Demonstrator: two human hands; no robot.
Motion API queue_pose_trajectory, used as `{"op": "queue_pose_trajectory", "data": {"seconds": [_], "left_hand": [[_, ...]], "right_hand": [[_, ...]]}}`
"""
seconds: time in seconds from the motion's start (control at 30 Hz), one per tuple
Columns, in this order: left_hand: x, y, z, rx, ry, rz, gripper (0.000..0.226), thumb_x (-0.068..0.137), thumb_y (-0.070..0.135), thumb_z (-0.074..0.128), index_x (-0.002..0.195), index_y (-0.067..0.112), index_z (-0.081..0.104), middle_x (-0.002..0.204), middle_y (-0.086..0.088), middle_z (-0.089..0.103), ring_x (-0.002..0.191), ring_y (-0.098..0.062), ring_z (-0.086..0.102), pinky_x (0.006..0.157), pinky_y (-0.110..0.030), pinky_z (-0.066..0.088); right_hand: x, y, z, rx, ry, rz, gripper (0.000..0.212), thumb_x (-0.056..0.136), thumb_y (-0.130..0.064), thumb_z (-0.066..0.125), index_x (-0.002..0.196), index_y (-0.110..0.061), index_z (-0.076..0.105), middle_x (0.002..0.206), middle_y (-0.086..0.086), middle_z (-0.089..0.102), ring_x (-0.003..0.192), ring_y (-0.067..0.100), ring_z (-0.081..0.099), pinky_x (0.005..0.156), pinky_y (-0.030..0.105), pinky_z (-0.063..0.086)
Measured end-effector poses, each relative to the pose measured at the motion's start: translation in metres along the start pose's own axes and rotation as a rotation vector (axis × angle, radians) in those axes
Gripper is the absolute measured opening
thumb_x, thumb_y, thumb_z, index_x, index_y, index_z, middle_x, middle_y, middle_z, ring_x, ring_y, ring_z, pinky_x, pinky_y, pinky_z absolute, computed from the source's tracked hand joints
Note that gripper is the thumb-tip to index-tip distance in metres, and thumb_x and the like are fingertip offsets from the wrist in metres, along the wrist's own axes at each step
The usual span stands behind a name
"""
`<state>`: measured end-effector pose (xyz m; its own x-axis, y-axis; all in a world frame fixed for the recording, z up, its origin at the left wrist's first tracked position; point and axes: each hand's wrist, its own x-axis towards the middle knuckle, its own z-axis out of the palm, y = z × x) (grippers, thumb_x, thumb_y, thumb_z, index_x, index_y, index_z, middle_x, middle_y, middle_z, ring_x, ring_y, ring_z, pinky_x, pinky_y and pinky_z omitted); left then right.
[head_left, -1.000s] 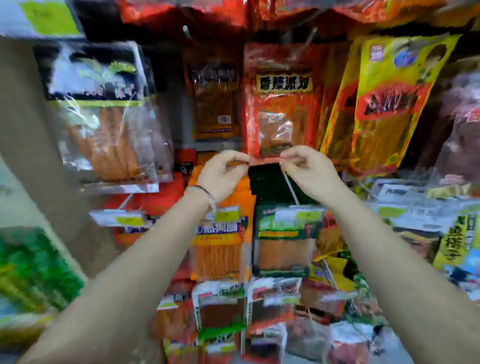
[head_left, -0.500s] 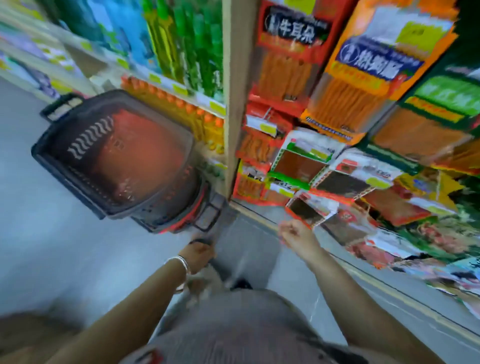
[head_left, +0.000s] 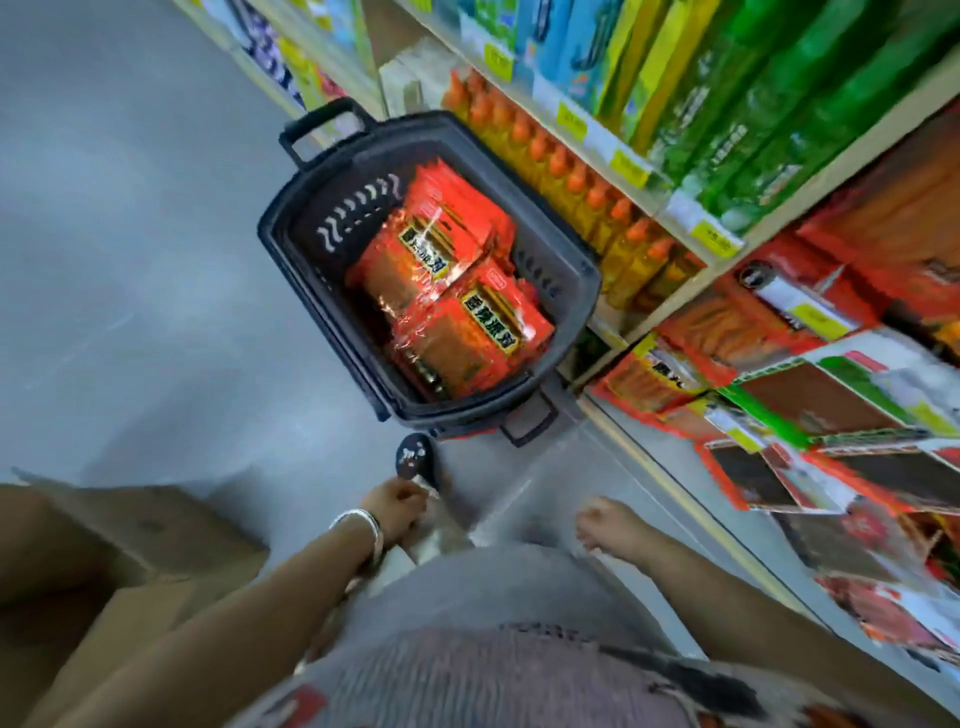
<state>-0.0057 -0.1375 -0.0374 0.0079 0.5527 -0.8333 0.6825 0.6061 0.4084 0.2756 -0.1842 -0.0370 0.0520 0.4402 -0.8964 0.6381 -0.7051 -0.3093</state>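
Hanging near the basket (head_left: 353, 218) of red packets (head_left: 457, 317), right hand (head_left: 605, 525) curls loosely, empty; left hand (head_left: 395, 506) blurred, cannot tell grip

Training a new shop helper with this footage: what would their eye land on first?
The dark basket on the grey floor, mid-picture, packed with bright red snack packets, grabs the eye first. Beside it on the right, shelves hold a row of orange-capped bottles beneath tall green packs.

Shop aisle: stocked shelves (head_left: 655, 196) w/ price tags (head_left: 717, 239), basket (head_left: 310, 312) of snack pkts (head_left: 467, 332).
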Motion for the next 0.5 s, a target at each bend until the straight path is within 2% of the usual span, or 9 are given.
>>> {"op": "queue_pose_trajectory", "data": {"seconds": [0.07, 0.13, 0.2, 0.27, 0.4, 0.5], "left_hand": [[0.018, 0.018, -0.035, -0.035, -0.017, 0.019, 0.016, 0.089, 0.007, 0.052, 0.085, 0.017, 0.064, 0.081, -0.007, 0.063, 0.072, -0.021, 0.058, 0.064, -0.023, 0.043], [0.037, 0.037, -0.069, -0.043, -0.04, 0.062, 0.016, 0.091, 0.008, 0.049, 0.087, 0.017, 0.062, 0.087, -0.007, 0.063, 0.08, -0.02, 0.057, 0.067, -0.024, 0.04], [0.055, 0.055, -0.098, -0.065, -0.047, 0.099, 0.014, 0.093, 0.013, 0.05, 0.085, 0.018, 0.06, 0.088, -0.005, 0.063, 0.076, -0.017, 0.058, 0.059, -0.019, 0.042], [0.072, 0.073, -0.125, -0.143, -0.055, 0.117, 0.012, 0.094, 0.014, 0.051, 0.087, 0.018, 0.06, 0.089, -0.005, 0.062, 0.068, -0.011, 0.057, 0.054, -0.015, 0.044], [0.103, 0.098, -0.162, -0.205, -0.027, 0.142, 0.015, 0.095, 0.013, 0.047, 0.101, 0.018, 0.059, 0.095, 0.0, 0.065, 0.085, -0.013, 0.062, 0.076, -0.026, 0.049], [0.129, 0.112, -0.173, -0.288, 0.008, 0.133, 0.017, 0.096, 0.012, 0.044, 0.104, 0.015, 0.059, 0.096, 0.0, 0.065, 0.084, -0.012, 0.061, 0.077, -0.025, 0.048]], "right_hand": [[0.012, -0.049, -0.011, 0.114, 0.039, -0.069, 0.017, 0.095, -0.008, 0.043, 0.091, -0.001, 0.058, 0.082, 0.01, 0.055, 0.078, 0.024, 0.055, 0.073, 0.037, 0.048], [0.024, -0.098, -0.02, 0.207, 0.057, -0.124, 0.015, 0.097, -0.009, 0.044, 0.101, -0.006, 0.058, 0.082, 0.004, 0.057, 0.072, 0.016, 0.054, 0.067, 0.026, 0.046], [0.036, -0.144, -0.028, 0.316, 0.076, -0.178, 0.01, 0.098, -0.014, 0.046, 0.099, -0.013, 0.057, 0.085, 0.004, 0.059, 0.066, 0.01, 0.052, 0.06, 0.02, 0.042], [0.049, -0.18, -0.036, 0.405, 0.092, -0.217, 0.01, 0.098, -0.018, 0.049, 0.093, -0.018, 0.057, 0.087, 0.004, 0.063, 0.065, 0.009, 0.054, 0.059, 0.018, 0.044], [0.079, -0.226, -0.054, 0.533, 0.094, -0.158, 0.011, 0.098, -0.024, 0.05, 0.093, -0.027, 0.059, 0.09, -0.001, 0.068, 0.076, 0.011, 0.063, 0.065, 0.02, 0.05], [0.115, -0.243, -0.063, 0.637, 0.085, -0.062, 0.01, 0.097, -0.022, 0.05, 0.095, -0.025, 0.059, 0.091, 0.002, 0.068, 0.079, 0.014, 0.064, 0.07, 0.025, 0.051]]}}
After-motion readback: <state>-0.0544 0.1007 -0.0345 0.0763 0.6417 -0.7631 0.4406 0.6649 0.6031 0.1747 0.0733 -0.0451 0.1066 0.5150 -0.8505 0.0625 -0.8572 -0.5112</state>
